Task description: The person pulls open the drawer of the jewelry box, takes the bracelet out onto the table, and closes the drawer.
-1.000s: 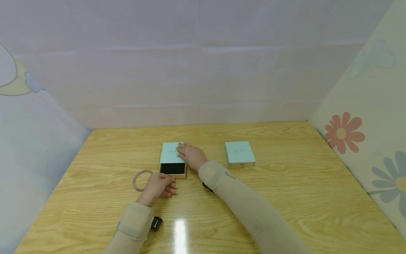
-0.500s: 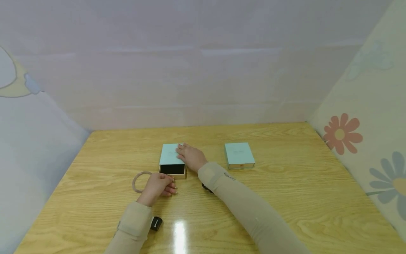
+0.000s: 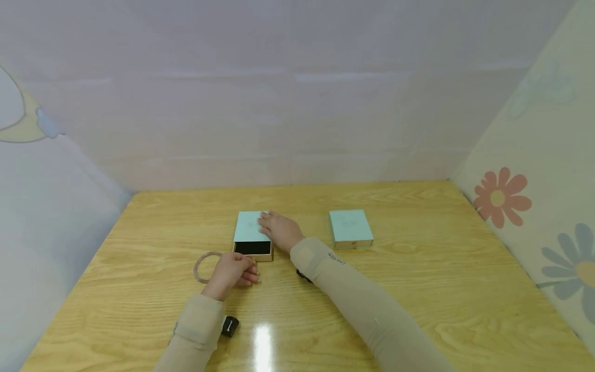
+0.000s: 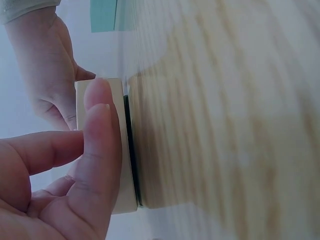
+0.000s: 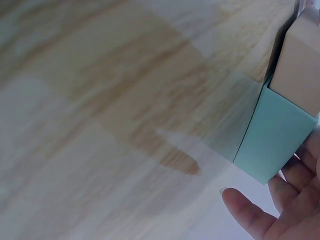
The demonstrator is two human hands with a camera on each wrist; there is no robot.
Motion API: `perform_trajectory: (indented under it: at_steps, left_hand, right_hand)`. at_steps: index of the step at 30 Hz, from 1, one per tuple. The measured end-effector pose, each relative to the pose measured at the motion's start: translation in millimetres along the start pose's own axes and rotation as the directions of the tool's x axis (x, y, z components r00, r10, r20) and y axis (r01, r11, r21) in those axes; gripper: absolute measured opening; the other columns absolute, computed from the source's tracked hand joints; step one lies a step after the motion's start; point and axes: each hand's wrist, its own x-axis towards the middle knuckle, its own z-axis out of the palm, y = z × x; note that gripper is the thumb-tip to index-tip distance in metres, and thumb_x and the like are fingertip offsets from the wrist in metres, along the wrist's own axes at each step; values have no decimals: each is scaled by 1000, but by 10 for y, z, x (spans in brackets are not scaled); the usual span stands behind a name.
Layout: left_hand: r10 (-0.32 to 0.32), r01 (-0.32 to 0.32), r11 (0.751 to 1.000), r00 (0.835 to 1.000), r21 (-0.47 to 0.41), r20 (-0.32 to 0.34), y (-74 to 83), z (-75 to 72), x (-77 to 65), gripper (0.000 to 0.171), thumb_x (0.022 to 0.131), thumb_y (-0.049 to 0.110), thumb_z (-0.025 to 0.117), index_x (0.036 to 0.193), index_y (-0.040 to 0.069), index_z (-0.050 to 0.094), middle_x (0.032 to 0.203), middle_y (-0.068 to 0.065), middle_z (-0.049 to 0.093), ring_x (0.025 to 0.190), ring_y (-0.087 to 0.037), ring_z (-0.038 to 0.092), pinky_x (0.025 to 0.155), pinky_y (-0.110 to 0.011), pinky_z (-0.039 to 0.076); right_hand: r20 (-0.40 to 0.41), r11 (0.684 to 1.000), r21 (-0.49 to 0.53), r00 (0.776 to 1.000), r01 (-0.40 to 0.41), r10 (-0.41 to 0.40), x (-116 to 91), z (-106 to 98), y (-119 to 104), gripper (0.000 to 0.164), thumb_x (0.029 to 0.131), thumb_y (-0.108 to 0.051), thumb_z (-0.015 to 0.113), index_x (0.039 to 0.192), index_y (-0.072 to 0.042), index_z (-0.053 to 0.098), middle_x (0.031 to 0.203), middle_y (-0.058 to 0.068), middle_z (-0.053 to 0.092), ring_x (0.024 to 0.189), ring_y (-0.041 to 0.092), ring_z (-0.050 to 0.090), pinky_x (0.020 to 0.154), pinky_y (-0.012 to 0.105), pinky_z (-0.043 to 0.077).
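A mint-green drawer box (image 3: 246,227) lies left of the table's middle, its black-lined drawer (image 3: 263,258) partly out toward me. My left hand (image 3: 231,269) is at the drawer's front; in the left wrist view, straight fingers (image 4: 97,150) lie against the beige front panel, with another fingertip meeting them from the side. Over the sleeve's right side rests my right hand (image 3: 282,231), fingers spread flat. The right wrist view shows its thumb (image 5: 245,207) standing apart from the green sleeve (image 5: 272,137). A brownish-pink bangle (image 3: 198,267) lies left of my left hand, which partly covers it.
A second mint-green box (image 3: 350,227), its drawer fully in, sits farther right. The wooden table (image 3: 441,289) meets a pale back wall (image 3: 297,129) and side walls. Black camera parts (image 3: 230,326) show beside the left wrist and under the right one.
The drawer has slid slightly farther into its sleeve, with my left hand moving along at its front. My right hand stays on the sleeve. The head view has tilted a little.
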Motion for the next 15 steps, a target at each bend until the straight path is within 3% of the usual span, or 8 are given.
perform_trajectory:
  at_steps: [15]
  left_hand:
    - [-2, 2, 999, 1000, -54, -4, -16, 9, 42, 22, 99, 1, 48, 105, -16, 60, 80, -14, 68, 61, -14, 66, 54, -24, 55]
  right_hand:
    - [-1, 1000, -12, 1000, 3, -3, 12, 50, 23, 44, 105, -30, 43, 144, -11, 47, 153, 4, 36, 142, 22, 30, 113, 35, 28]
